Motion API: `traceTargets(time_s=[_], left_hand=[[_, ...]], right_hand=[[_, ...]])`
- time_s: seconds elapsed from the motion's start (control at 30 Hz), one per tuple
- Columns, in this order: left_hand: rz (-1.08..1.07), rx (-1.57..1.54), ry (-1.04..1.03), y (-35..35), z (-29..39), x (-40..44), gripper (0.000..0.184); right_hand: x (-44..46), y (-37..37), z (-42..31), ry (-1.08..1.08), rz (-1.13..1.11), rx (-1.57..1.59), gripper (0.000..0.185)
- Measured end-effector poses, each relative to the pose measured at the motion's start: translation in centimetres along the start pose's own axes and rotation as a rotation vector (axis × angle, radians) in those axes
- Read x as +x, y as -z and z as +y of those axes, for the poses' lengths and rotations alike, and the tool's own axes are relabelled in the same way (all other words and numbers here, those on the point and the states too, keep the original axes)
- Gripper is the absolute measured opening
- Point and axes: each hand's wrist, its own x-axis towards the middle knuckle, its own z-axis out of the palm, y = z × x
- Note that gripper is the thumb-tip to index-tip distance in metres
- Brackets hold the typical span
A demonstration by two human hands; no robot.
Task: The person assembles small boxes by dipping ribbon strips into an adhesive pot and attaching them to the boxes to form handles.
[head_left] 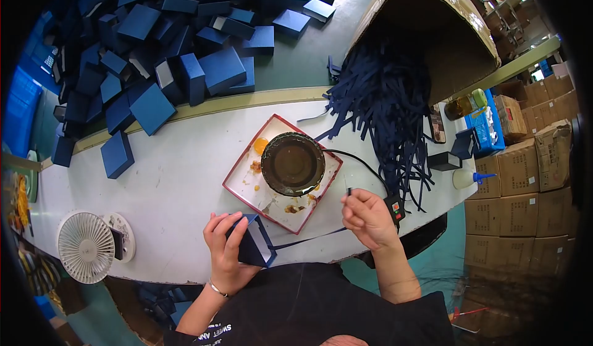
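My left hand (223,246) is wrapped round a small open blue box (254,245) near the table's front edge. A dark blue ribbon (309,240) runs from the box toward the right. My right hand (369,218) is raised to the right of it, thumb and fingertips pinched on a small thing with a dark end and a thin light tip; I cannot make out what it is. Beyond both hands, a round dark pot (293,164) of brownish liquid stands in a red-rimmed tray (246,151) with orange and brown smears.
Blue boxes (224,69) are heaped at the back left. Dark blue ribbons (382,93) spill from a cardboard carton (454,22). A white fan (86,247) stands at left. At right are a black cable, a switch box (395,208) and a blue-tipped bottle (464,178).
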Motion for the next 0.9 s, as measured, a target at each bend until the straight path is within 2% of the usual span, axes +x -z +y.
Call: traceTargets(time_s=[0.17, 0.27, 0.9], left_hand=[[-0.022, 0.005, -0.014, -0.1, -0.1, 0.6, 0.094], [-0.035, -0.019, -0.022, -0.1, -0.1, 0.9, 0.093], [-0.065, -0.022, -0.036, -0.1, 0.2, 1.7, 0.093]], right_hand=[[2.0, -0.7, 0.5, -0.025, 0.066, -0.416, 0.013], [3.2, -0.7, 0.7, 0.000, 0.061, -0.489, 0.016], [5.3, -1.2, 0.5, -0.045, 0.026, -0.490, 0.018]])
